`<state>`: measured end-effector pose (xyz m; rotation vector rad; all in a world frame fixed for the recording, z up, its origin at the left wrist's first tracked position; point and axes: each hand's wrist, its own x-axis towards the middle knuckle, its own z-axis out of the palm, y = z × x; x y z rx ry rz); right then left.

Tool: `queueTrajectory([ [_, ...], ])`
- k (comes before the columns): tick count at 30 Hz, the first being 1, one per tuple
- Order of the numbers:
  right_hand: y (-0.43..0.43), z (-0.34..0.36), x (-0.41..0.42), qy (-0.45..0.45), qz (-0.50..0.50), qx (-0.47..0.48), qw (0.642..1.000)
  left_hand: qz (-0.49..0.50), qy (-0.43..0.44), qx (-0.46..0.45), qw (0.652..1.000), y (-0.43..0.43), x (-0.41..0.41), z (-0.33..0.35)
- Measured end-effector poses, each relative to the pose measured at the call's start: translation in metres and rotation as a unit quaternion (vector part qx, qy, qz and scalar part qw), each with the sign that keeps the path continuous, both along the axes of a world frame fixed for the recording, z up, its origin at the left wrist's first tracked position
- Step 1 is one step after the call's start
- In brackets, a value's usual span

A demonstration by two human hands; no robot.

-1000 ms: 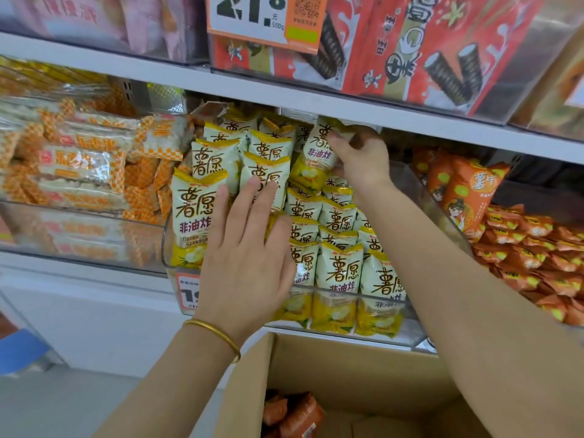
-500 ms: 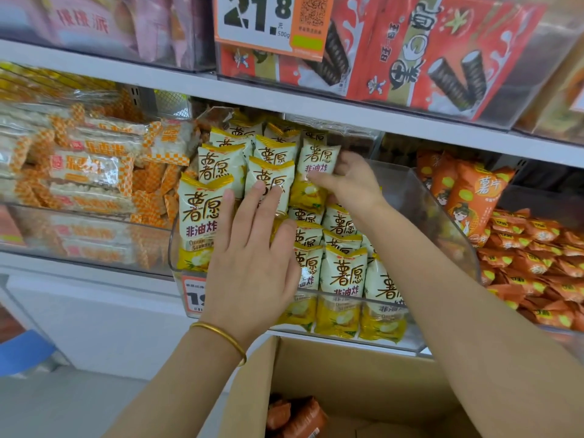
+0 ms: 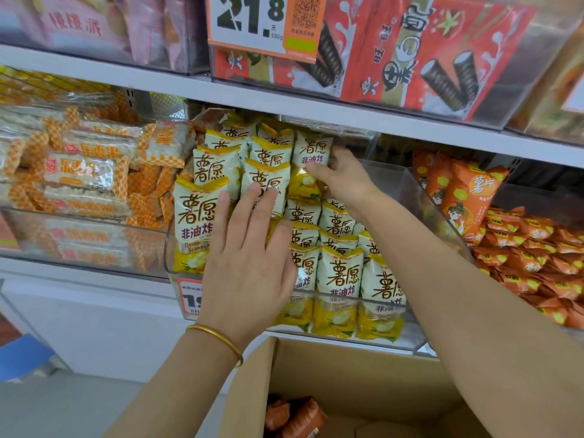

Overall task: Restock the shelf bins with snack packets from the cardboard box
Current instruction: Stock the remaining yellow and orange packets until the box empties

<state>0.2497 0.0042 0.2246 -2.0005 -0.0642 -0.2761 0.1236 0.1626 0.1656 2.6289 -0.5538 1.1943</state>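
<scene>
Pinched by right grip (image 3: 344, 181): upright yellow-and-white snack packet (image 3: 311, 153), long axis vertical, just left of it, at clear plastic bin (image 3: 442, 229) rear. Left grip (image 3: 252, 263) flat, straight-fingered, pressing front packets (image 3: 196, 216).

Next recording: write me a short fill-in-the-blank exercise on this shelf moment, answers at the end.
The right hand pinches one packet at the ____ of the clear bin. The left hand rests flat on the yellow-and-white packets, gripping ____. The gold bangle circles the ____ wrist. The cardboard box holds ____ packs.
Answers: back; nothing; left; orange.
</scene>
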Motion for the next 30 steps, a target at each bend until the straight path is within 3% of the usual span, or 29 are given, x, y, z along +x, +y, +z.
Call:
queueTrajectory([
  [5, -0.001, 0.003, -0.001, -0.072, -0.064, 0.023, 0.995, -0.003, 0.0, -0.002, 1.0, 0.001, 0.0, 0.0],
  [16, 0.01, -0.002, 0.001, 0.003, -0.029, -0.146, 0.989, 0.001, 0.009, 0.002, 1.0, 0.0, -0.001, 0.001],
  [25, 0.021, -0.018, -0.003, -0.027, -0.052, -0.188, 0.98, 0.001, 0.01, 0.001, 1.0, 0.001, 0.0, 0.001],
  [30, 0.015, -0.014, -0.009, -0.034, -0.056, -0.147, 0.987, -0.001, 0.012, 0.0, 1.0, 0.001, 0.0, 0.001],
])
